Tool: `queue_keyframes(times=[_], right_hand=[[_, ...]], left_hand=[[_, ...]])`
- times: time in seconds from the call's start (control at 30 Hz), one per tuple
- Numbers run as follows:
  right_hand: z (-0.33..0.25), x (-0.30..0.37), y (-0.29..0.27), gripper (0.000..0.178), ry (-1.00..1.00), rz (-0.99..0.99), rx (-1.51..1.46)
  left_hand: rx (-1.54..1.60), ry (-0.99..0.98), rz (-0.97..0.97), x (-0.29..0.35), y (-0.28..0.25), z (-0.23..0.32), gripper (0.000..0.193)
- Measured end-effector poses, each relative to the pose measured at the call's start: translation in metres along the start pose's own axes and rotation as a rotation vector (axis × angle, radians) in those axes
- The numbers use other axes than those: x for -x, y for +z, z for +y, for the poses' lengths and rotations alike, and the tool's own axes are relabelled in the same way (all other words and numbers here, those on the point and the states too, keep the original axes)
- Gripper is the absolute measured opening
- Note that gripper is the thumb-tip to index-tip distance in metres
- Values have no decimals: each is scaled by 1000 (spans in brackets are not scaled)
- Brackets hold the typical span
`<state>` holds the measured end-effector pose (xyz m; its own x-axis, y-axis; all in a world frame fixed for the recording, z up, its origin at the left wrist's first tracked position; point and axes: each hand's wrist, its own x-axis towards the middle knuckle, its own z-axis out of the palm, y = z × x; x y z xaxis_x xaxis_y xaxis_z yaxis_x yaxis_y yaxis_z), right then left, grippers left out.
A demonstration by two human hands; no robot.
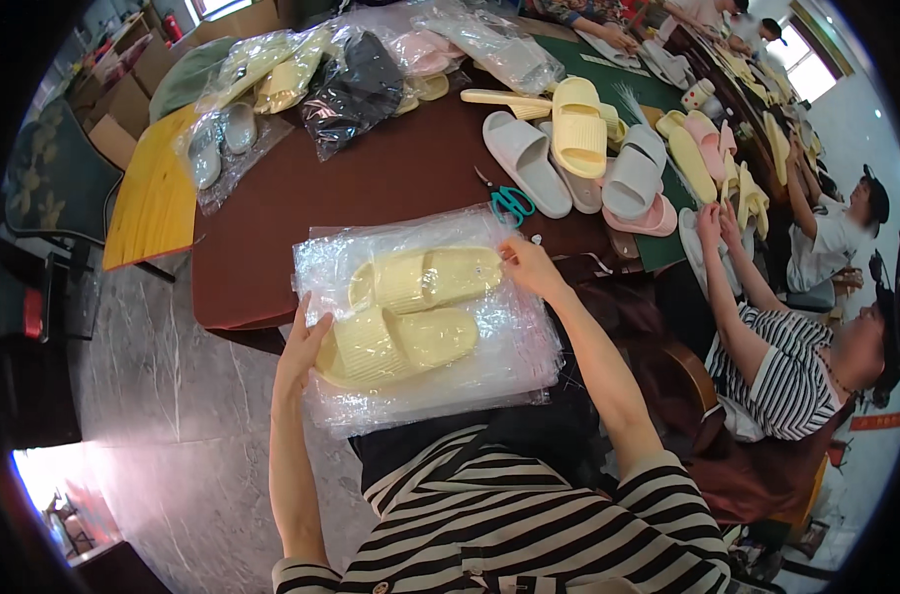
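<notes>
A pair of pale yellow slippers point(390, 346) lies side by side inside a clear plastic bag, toes to the left and heels to the right. The bag rests on a thick stack of clear plastic bags point(519, 361) at the near edge of the brown table. At the toe end, my left hand point(301, 346) grips the bag's left edge, its thumb on top. My right hand point(529, 267) pinches the bag by the upper slipper's heel; the fingertips are partly hidden. Just beyond the stack lie teal-handled scissors point(512, 204).
Loose grey, yellow and pink slippers point(578, 129) are piled at the far right. Bagged slippers point(291, 69) and a black plastic bag point(353, 94) lie along the far left. A co-worker in stripes point(786, 366) sits close on my right; others work farther along the tables.
</notes>
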<state>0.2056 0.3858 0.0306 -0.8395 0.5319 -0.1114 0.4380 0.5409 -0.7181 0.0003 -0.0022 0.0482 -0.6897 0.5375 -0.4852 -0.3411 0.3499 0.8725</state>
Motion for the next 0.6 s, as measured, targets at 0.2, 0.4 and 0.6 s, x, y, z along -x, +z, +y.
queue_keyframes(times=[0.2,0.4,0.6], right_hand=[[-5,-2,14,47,-75,-58,144],[-29,0,7,47,-27,-184,-279],[-58,42,13,81,335,-464,-877]], left_hand=[[-24,70,51,-1,8,-5,73],[-42,148,44,-1,4,-4,66],[63,117,14,-10,7,-4,63]])
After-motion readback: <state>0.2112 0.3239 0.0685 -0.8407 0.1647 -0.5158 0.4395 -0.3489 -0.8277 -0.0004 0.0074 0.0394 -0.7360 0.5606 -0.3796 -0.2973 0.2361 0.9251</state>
